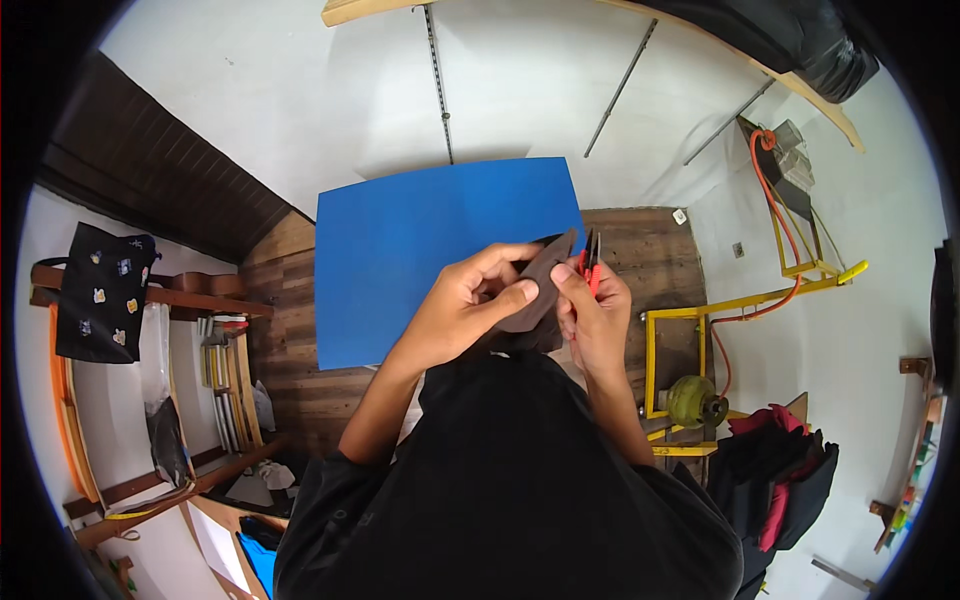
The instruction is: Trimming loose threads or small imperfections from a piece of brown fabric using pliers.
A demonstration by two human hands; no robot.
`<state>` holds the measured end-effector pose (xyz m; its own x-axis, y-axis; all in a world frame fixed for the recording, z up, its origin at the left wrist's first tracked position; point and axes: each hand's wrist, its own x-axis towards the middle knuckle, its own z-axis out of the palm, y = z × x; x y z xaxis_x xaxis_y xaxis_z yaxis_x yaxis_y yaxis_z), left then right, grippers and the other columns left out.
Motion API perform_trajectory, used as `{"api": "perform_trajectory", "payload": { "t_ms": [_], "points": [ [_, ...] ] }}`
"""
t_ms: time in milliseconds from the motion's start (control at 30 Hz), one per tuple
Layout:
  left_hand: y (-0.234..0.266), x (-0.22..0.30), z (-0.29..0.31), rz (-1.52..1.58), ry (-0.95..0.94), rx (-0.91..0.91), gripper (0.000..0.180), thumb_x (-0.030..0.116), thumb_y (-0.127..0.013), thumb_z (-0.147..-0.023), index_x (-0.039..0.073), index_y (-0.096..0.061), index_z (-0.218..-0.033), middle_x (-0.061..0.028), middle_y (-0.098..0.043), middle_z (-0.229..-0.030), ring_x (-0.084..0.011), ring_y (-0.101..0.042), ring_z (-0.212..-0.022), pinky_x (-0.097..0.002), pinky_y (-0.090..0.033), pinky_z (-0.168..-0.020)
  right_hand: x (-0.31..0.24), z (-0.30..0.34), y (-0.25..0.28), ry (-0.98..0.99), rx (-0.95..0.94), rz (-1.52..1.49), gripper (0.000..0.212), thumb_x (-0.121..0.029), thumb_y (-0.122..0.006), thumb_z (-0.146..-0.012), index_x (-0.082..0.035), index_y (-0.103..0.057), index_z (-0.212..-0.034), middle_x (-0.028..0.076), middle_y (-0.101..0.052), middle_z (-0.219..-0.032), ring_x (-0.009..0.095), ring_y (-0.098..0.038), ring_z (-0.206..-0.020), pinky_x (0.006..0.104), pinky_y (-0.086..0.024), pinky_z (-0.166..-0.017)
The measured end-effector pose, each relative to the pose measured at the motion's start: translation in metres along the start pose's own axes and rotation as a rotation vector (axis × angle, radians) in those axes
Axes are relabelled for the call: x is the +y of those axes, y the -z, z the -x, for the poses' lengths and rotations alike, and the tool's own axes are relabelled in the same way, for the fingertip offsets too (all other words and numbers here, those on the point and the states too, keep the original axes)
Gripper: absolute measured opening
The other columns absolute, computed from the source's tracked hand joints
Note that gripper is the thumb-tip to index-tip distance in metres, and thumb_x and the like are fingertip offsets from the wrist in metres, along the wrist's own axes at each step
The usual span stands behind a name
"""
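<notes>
In front of my chest, over the near right part of the blue tabletop [440,250], I hold up a folded piece of dark grey-brown cloth [535,303]. My left hand [455,305] pinches its left side, the thumb lying on top. My right hand [600,322] presses its thumb against the cloth's right edge. That same hand also keeps a pair of small red-handled scissors [595,278], the dark pointed blades turned up and away from me. Fingers hide part of the handles, and the cloth's underside is out of sight.
Right of the table stands a yellow metal frame [650,365] with an orange hose [775,215] and a green gas cylinder [697,402]. Dark and red garments [780,475] hang nearer. At left, a wooden shelf [165,290] carries a black printed bag [105,295].
</notes>
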<state>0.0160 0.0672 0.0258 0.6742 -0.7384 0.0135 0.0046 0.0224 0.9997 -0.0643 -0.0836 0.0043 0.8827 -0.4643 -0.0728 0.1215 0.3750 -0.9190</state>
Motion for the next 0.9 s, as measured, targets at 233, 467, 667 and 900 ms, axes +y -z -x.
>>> {"api": "perform_trajectory", "payload": {
  "t_ms": [233,467,667,900],
  "points": [
    [0.004,-0.007,0.003,-0.498,0.059,0.012,0.031,0.022,-0.061,-0.094,-0.005,-0.056,-0.079,-0.0002,-0.054,-0.067,-0.0054,-0.043,-0.06,-0.0265,-0.037,-0.054,0.003,-0.017,0.011,0.179,0.002,0.314,0.015,-0.014,-0.067,-0.089,-0.004,-0.06,-0.081,-0.005,-0.05,-0.061,0.0,-0.042,-0.056,0.0191,-0.033,-0.05],
    [-0.001,-0.037,0.008,0.222,0.188,0.153,0.035,0.02,-0.061,-0.093,0.001,-0.05,-0.066,0.0071,-0.039,-0.065,-0.0027,-0.035,-0.062,-0.0249,-0.03,-0.054,0.002,-0.011,0.005,0.378,0.006,0.793,0.021,-0.018,-0.071,-0.084,-0.001,-0.06,-0.086,0.007,-0.054,-0.062,0.011,-0.049,-0.056,0.0267,-0.043,-0.054],
    [0.002,-0.026,0.01,0.36,0.125,0.186,0.029,0.016,-0.059,-0.093,0.005,-0.052,-0.066,0.0088,-0.038,-0.066,-0.0018,-0.032,-0.064,-0.0234,-0.028,-0.057,-0.01,-0.004,0.007,0.423,-0.257,1.02,0.024,-0.02,-0.066,-0.084,0.0,-0.053,-0.079,0.013,-0.045,-0.056,0.021,-0.04,-0.046,0.0333,-0.036,-0.047],
    [0.006,-0.023,0.009,0.35,0.207,0.186,0.028,0.019,-0.057,-0.091,0.008,-0.055,-0.066,0.0098,-0.039,-0.065,-0.0007,-0.03,-0.061,-0.0219,-0.023,-0.053,-0.004,-0.008,0.008,0.469,-0.276,1.015,0.024,-0.019,-0.065,-0.084,-0.001,-0.052,-0.077,0.015,-0.045,-0.055,0.023,-0.041,-0.045,0.0347,-0.036,-0.045]
  ]
}}
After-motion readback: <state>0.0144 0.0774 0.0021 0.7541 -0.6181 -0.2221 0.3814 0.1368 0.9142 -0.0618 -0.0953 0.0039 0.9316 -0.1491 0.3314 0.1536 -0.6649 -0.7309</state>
